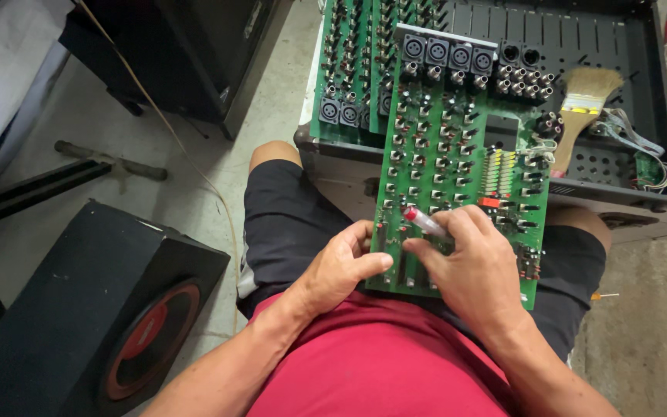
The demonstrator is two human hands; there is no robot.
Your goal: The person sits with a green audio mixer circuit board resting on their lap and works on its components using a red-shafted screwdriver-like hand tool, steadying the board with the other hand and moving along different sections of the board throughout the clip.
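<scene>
on lap: green circuit board [457, 177] w/ many knob shafts.

The board [457, 154] lies on the person's lap, its far end on the chassis [580, 54]. A brush [580, 108] lies in the chassis, right of the board. A speaker [79, 309] sits left of the board, on the floor.

Scene lit evenly by soft daylight; brightest at upper left, where white sheet [1, 69] is nearly washed out. Shadows soft, cast faintly on floor [194, 177]. Dark speaker box [79, 309] and case interior [580, 46] rendered almost without detail. Slight sheen seen on circuit board [457, 170]. Focus sharp at centre; edges stretched by wide lens, lines bowed. No motion blur noted.
</scene>
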